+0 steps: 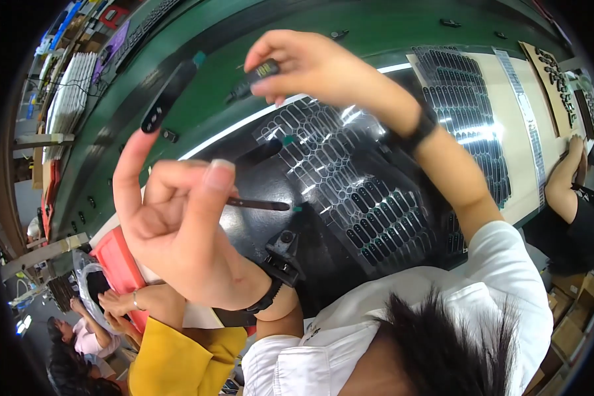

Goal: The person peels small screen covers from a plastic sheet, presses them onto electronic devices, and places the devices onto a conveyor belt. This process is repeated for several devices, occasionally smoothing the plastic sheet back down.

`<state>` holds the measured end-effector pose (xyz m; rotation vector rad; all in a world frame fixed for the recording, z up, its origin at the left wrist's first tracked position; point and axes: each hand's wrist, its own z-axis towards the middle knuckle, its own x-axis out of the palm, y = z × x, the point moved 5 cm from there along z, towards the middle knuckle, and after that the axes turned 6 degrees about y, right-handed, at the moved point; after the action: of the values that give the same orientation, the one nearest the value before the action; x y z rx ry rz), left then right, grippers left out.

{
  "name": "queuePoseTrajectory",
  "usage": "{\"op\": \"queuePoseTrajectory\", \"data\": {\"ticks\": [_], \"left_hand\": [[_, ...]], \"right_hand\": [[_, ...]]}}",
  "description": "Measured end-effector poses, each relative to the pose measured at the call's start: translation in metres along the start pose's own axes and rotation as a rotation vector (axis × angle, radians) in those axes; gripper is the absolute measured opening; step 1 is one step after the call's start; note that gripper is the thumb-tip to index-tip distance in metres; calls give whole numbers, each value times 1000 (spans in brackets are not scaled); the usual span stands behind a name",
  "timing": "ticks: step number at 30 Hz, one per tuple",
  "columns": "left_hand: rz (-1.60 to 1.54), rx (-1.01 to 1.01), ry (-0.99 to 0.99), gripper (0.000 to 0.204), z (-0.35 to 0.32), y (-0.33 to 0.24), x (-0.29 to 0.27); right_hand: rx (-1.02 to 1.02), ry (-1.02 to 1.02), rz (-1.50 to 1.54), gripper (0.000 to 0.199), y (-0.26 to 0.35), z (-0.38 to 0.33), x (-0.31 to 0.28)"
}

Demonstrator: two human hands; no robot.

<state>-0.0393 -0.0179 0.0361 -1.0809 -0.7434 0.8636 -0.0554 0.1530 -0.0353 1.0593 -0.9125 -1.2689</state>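
Note:
Raised at the left, my left hand [178, 231] pinches a thin dark strip with a teal tab [264, 204] by its end, between thumb and fingers. On its outstretched index fingertip rests a glossy black oblong film [171, 96], also teal-tabbed. A further black oblong piece [261, 155] shows behind the thumb; whether that hand holds it I cannot tell. Higher up, over the green belt's near edge, my right hand [297, 69] grips a small black device with lit yellow-green digits [264, 71] between thumb and fingers. A dark end sticks out from the device toward the left.
Sheets of black oblong pieces [389, 221] cover part of the black work surface, with another stack [459, 99] to the right. Small black devices [450, 23] lie along the green belt [376, 23]. A red bin [120, 261], a yellow-sleeved co-worker [178, 356] and another person's arm [564, 178] flank me.

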Motion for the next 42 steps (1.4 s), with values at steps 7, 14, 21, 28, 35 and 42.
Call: {"op": "queuePoseTrajectory", "data": {"ticks": [7, 14, 21, 28, 35, 42], "left_hand": [[-56, -44, -3, 57, 2, 10, 20], [-77, -79, 44, 60, 3, 14, 20], [-82, -112, 7, 58, 5, 14, 23], [-81, -5, -38, 57, 1, 15, 27], [-52, 31, -59, 56, 0, 14, 28], [184, 88, 18, 54, 7, 16, 31]], "right_hand": [[-136, -192, -155, 28, 58, -51, 20], [-252, -233, -456, 33, 82, -59, 26], [-255, -264, -487, 33, 84, -61, 26], [-280, -267, -557, 33, 86, -64, 28], [-304, -239, -668, 31, 91, -65, 28], [-255, -156, -749, 30, 90, -61, 25]]}}
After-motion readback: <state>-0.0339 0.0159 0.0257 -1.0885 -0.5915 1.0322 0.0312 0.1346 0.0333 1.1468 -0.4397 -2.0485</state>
